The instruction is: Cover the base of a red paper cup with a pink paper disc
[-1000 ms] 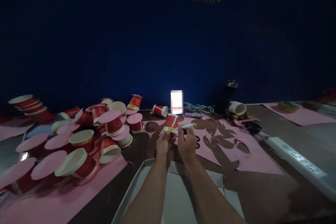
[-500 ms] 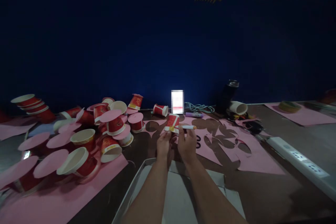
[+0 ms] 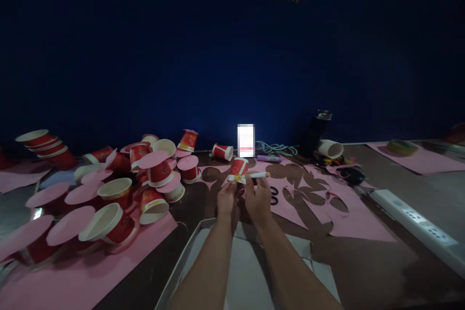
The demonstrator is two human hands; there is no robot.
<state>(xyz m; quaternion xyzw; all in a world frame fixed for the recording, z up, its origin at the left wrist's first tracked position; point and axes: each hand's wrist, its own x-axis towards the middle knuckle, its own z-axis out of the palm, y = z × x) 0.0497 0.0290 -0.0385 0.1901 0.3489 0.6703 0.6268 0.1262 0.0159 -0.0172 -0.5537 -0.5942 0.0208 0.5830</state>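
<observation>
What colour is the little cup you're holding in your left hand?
The cup in the left hand is red with a white rim and a yellow mark, seen in the head view.

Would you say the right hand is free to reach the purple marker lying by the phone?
Probably not yet: the right hand holds a white glue stick, though the path to the purple marker looks open.

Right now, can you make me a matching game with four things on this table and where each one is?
Things:
1. small red paper cup
2. white glue stick
3. glowing white phone
4. white power strip

Places:
a. far right, near the table edge
b. in the right hand
c. standing against the dark blue wall
d. in the left hand

Pairs: 1-d, 2-b, 3-c, 4-a
</observation>
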